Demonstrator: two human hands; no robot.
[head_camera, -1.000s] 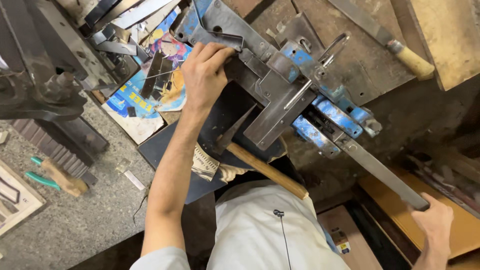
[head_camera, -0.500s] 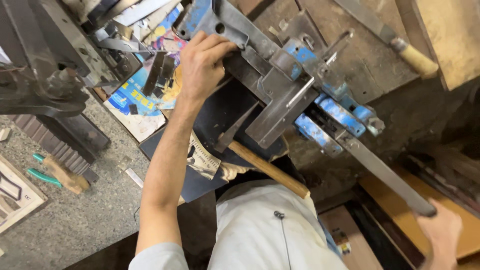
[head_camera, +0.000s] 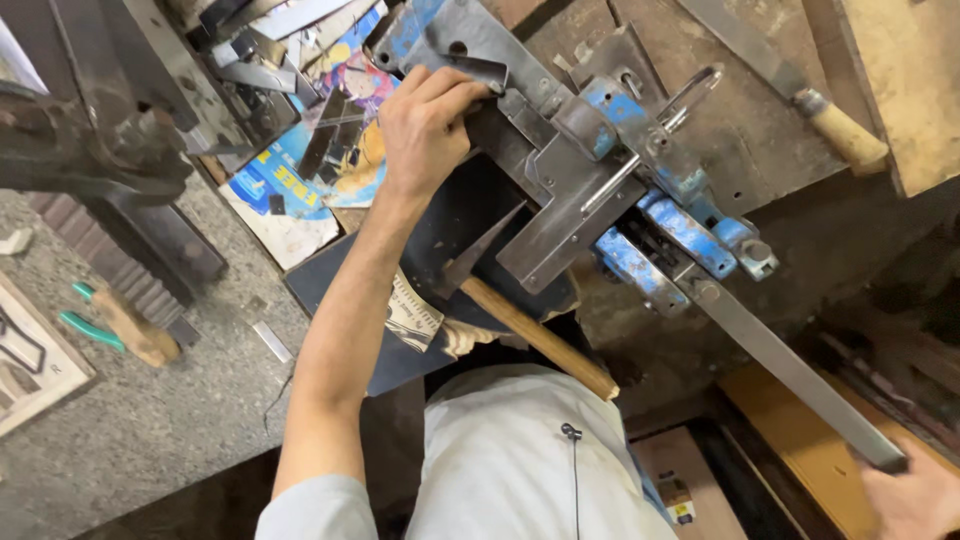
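Observation:
My left hand (head_camera: 425, 125) presses on a dark metal piece (head_camera: 505, 135) fed into a blue and grey lever shear (head_camera: 600, 190) bolted to the bench. Its fingers curl over the piece's upper edge. My right hand (head_camera: 915, 495) grips the end of the shear's long flat steel lever (head_camera: 790, 370) at the lower right corner, partly cut off by the frame edge. A hammer with a wooden handle (head_camera: 540, 335) lies under the shear, its head pointing toward my left forearm.
A dark steel sheet (head_camera: 330, 290) lies under my left arm. Colourful printed cardboard and metal scraps (head_camera: 310, 170) sit at upper left beside a heavy black machine (head_camera: 90, 150). Green-handled pliers (head_camera: 85, 325) lie on the stone floor. A wooden-handled tool (head_camera: 845, 135) rests upper right.
The view has shifted slightly. My right hand has gone lower and rightward with the lever end. My left hand has stayed on the metal piece at the shear.

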